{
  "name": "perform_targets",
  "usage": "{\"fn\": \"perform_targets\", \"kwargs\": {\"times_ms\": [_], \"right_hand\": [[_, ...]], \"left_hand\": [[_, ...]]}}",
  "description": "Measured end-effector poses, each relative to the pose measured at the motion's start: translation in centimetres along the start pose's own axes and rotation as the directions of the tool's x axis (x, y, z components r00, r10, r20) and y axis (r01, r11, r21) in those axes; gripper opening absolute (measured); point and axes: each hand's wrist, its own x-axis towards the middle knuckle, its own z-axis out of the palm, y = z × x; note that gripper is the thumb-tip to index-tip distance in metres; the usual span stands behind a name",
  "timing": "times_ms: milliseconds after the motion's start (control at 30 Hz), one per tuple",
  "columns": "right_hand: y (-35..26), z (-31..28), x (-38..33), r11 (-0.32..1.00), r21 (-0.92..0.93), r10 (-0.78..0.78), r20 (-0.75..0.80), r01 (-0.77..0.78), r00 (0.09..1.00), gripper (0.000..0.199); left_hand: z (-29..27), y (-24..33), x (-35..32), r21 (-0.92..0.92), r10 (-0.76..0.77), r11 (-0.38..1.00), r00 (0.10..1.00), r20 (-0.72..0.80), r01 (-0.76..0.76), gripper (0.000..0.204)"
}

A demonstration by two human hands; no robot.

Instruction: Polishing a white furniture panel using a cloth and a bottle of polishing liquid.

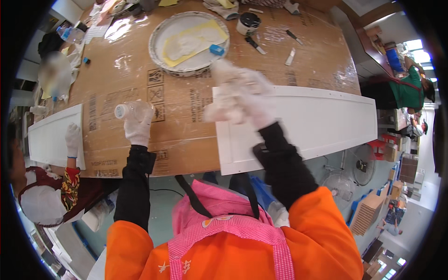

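Observation:
My left hand [138, 127], in a white knit glove, is closed around a small clear plastic bottle [135, 110] whose white cap points left. It is raised over the table's front part. My right hand [255, 106], also gloved and smeared by motion, grips a crumpled whitish cloth [229, 93]. The cloth hangs over the left end of a long white framed panel [298, 116]; whether it touches the panel I cannot tell. Beyond the cloth stands a round white tub lid or tray [156, 56], bearing a yellow sheet with white paste [189, 44] and a blue block [216, 50].
Brown cardboard under clear film covers the table [186, 144]. Farther back lie a dark-topped jar [248, 23], a black-handled knife [255, 45] and a white scraper [290, 57]. At left, a co-worker's gloved hand [73, 139] rests on another white panel [51, 135]. Fans [363, 164] stand at right.

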Motion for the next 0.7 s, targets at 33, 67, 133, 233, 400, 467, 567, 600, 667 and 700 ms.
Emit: {"fn": "perform_targets", "kwargs": {"times_ms": [33,67,133,233,400,467,567,600,667,700], "right_hand": [[-1.9,-4.6,0.1,0.997,-0.043,0.059,-0.070,-0.062,0.996,0.028],[-3.3,-9.4,0.4,0.987,-0.143,0.064,-0.115,-0.081,0.991,0.031],[-4.9,-18.5,2.2,0.884,-0.455,0.031,-0.162,-0.102,0.986,0.042],[-1.7,-28.2,4.5,0.633,-0.737,0.153,-0.180,-0.237,0.972,0.056],[11.9,-29.9,5.7,0.049,-0.964,-0.087,-0.266,-0.262,0.960,0.072],[14.2,-28.3,5.2,0.192,-0.950,-0.091,-0.269,-0.248,0.959,0.074],[14.1,-23.2,4.2,0.074,-0.996,-0.193,-0.055,-0.042,0.980,0.073],[13.7,-20.9,4.0,0.146,-0.989,-0.184,-0.023,0.005,0.983,0.074],[12.4,-16.4,3.6,0.212,-0.976,-0.177,0.018,0.056,0.984,0.076],[11.8,-14.5,3.4,0.238,-0.967,-0.167,0.055,0.095,0.984,0.076]], "left_hand": [[0.7,-0.3,0.3,-0.065,0.030,0.997,0.999,0.031,-0.028,0.055],[1.3,-0.5,0.5,-0.167,0.021,0.986,0.997,0.071,-0.009,0.057],[1.7,-0.6,-0.1,0.042,0.028,0.999,0.999,0.034,-0.029,0.066],[2.0,0.1,-1.7,0.254,-0.025,0.965,0.989,-0.148,0.062,0.089],[3.8,1.3,-5.3,0.753,-0.208,0.625,0.973,-0.096,0.208,0.107],[4.6,1.2,-5.6,0.764,-0.184,0.606,0.973,-0.137,0.222,0.106],[4.9,0.6,-5.6,0.784,-0.164,0.587,0.978,-0.131,0.203,0.103],[4.9,0.4,-5.5,0.801,-0.155,0.568,0.980,-0.124,0.191,0.103],[4.8,0.1,-5.6,0.788,-0.145,0.588,0.982,-0.123,0.186,0.103],[4.8,0.1,-5.7,0.790,-0.121,0.589,0.985,-0.123,0.171,0.102]]}}
